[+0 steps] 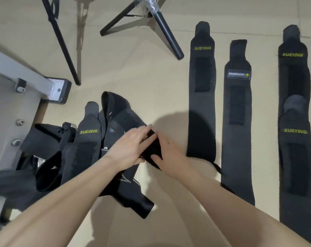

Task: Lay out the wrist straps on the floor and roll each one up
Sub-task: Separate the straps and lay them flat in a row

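I am holding a black strap (152, 148) between both hands at the center of the frame; my left hand (129, 147) is lying over its upper edge with fingers straight and together, thumb tucked beneath; my right hand (170, 154) is pinching its lower end, thumb against the fabric. A tangled pile of straps (83, 148) is sitting at the left of the frame; 3 long straps are lying flat in the right half: a XUEYING one (202, 97), a MANUEKLEAR one (237, 122), another XUEYING one (295, 157) at the far right with a 4th strap's end overlapping it. Tripod legs (162, 27) are standing on the floor (142, 82) at the top.
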